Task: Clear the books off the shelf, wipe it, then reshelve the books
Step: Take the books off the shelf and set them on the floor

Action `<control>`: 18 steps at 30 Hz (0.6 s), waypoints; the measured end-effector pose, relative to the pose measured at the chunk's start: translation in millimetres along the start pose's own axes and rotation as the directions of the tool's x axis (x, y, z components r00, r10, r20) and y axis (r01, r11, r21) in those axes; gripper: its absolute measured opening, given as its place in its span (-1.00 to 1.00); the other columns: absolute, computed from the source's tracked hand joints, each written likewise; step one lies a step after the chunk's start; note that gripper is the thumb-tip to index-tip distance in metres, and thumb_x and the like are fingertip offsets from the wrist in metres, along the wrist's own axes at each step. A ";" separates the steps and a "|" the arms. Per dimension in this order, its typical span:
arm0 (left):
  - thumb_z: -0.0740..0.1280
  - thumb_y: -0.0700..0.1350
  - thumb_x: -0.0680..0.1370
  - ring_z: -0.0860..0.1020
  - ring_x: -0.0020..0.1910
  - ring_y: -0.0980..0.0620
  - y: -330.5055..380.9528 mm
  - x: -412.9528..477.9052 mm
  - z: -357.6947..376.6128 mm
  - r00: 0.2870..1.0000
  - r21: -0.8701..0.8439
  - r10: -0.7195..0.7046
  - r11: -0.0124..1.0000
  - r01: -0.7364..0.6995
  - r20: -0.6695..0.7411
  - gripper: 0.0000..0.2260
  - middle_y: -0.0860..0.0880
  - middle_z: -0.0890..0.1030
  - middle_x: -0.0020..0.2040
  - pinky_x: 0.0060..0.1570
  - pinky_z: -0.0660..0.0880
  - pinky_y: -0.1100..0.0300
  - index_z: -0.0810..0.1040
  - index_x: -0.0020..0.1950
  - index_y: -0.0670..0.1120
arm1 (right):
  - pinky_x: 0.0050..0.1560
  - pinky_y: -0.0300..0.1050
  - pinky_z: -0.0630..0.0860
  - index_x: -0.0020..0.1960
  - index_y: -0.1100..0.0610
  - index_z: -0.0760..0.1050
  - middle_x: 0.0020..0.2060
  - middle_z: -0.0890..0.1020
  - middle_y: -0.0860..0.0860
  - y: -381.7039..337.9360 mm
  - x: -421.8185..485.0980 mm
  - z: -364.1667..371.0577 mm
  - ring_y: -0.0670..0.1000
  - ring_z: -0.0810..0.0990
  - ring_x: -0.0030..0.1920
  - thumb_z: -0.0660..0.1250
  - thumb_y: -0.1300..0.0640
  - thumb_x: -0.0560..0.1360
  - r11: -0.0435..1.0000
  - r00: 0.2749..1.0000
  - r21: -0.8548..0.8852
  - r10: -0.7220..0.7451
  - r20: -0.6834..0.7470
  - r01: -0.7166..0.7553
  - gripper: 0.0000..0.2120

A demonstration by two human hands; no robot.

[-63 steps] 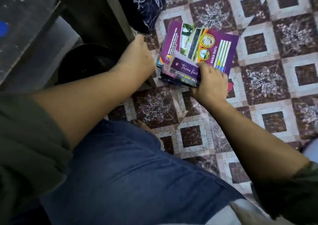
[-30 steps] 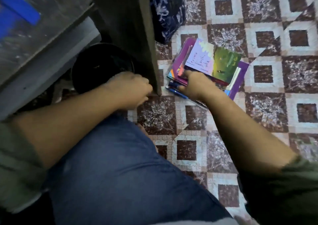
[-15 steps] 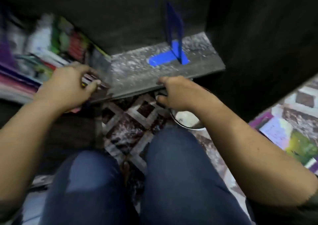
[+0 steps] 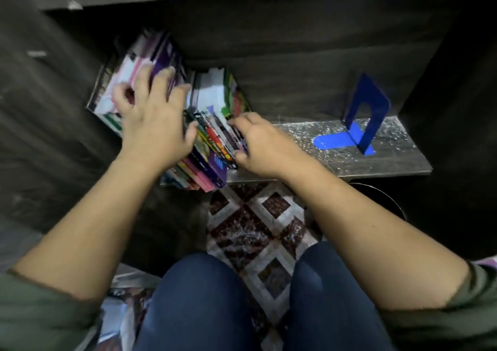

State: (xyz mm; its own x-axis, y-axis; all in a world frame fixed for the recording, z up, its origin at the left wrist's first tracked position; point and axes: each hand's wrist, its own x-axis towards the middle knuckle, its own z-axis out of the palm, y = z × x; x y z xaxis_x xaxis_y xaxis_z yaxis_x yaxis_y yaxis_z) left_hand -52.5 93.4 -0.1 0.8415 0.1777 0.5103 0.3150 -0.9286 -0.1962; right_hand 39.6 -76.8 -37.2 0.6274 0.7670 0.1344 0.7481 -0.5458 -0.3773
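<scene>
Kneeling close to a dark shelf (image 4: 349, 160), a person had both hands on a bunch of books (image 4: 212, 146). The books stood at the left end of the shelf and leaned over to the left. Some of them stuck out past the near edge, over the floor (image 4: 250, 224).

The left hand (image 4: 153, 125) lay on top of the far left books with its fingers spread wide. The right hand (image 4: 258, 146) had its fingers curled round the right side of the bunch, as if to pull it out. I think the books were about to be lifted off, so the clearing step was not done yet.

A blue bookend (image 4: 368, 114) stood far off at the right end, well apart from the books, so it held nothing up. The bare part of the shelf looked dusty, with white specks all over it.

Things could go wrong here. The books were thin and slippery, and the hands were not squeezing them from both sides. If the right hand pulled, the middle ones could slide out and drop on the floor. The leaning books on the left could also tip flat once their neighbours were gone.
</scene>
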 end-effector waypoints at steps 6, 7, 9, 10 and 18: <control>0.34 0.05 0.45 0.30 0.32 -0.23 -11.9 7.9 4.8 0.998 0.122 -0.063 0.990 0.066 -0.032 -0.52 -0.21 0.42 0.27 0.34 0.17 -0.22 0.48 0.26 -0.21 | 0.41 0.11 0.26 0.54 0.05 0.10 0.55 0.06 0.09 -12.0 37.5 5.9 0.13 0.13 0.51 0.38 0.14 0.47 0.997 0.999 -0.079 -0.018 -0.044 0.014 -0.27; 0.32 0.05 0.46 0.32 0.28 -0.23 -10.5 8.0 6.9 0.996 0.129 -0.074 0.988 0.079 -0.043 -0.53 -0.20 0.43 0.24 0.32 0.19 -0.19 0.49 0.25 -0.22 | 0.42 0.11 0.25 0.54 0.04 0.09 0.56 0.04 0.08 -12.5 43.8 9.1 0.12 0.10 0.52 0.36 0.17 0.47 0.996 0.999 -0.090 -0.020 -0.048 0.015 -0.27; 0.30 0.05 0.46 0.33 0.24 -0.22 -8.0 8.3 11.4 0.992 0.142 -0.109 0.983 0.117 -0.065 -0.54 -0.19 0.43 0.20 0.31 0.18 -0.16 0.48 0.24 -0.21 | 0.44 0.11 0.24 0.55 0.02 0.08 0.56 0.02 0.06 -11.9 55.1 17.2 0.10 0.07 0.53 0.33 0.27 0.48 0.993 0.999 -0.112 -0.026 -0.034 0.022 -0.26; 0.29 0.05 0.45 0.33 0.23 -0.22 -7.0 8.3 13.9 0.990 0.153 -0.120 0.980 0.130 -0.071 -0.54 -0.19 0.43 0.19 0.29 0.16 -0.14 0.48 0.25 -0.20 | 0.44 0.10 0.25 0.55 0.01 0.07 0.57 0.01 0.05 -11.2 59.5 21.2 0.10 0.08 0.53 0.32 0.32 0.47 0.993 0.999 -0.116 -0.029 -0.017 0.027 -0.25; 0.24 0.06 0.44 0.35 0.18 -0.20 -4.3 8.4 19.9 0.983 0.155 -0.148 0.974 0.164 -0.112 -0.52 -0.15 0.43 0.18 0.23 0.11 -0.07 0.44 0.30 -0.14 | 0.00 0.07 0.51 0.48 -0.01 0.18 0.54 0.06 0.02 -7.7 66.6 38.5 0.22 0.56 0.15 0.27 0.38 0.45 0.999 0.994 -0.022 -0.026 -0.102 0.024 -0.33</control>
State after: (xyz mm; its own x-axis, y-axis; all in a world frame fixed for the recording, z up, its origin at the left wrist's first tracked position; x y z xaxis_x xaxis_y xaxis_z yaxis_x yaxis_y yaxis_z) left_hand -38.0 105.4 -11.6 0.7309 0.2754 0.6245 0.5132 -0.8250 -0.2368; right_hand 67.3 -8.6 -60.7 0.6265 0.7424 0.2374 0.7675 -0.5345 -0.3539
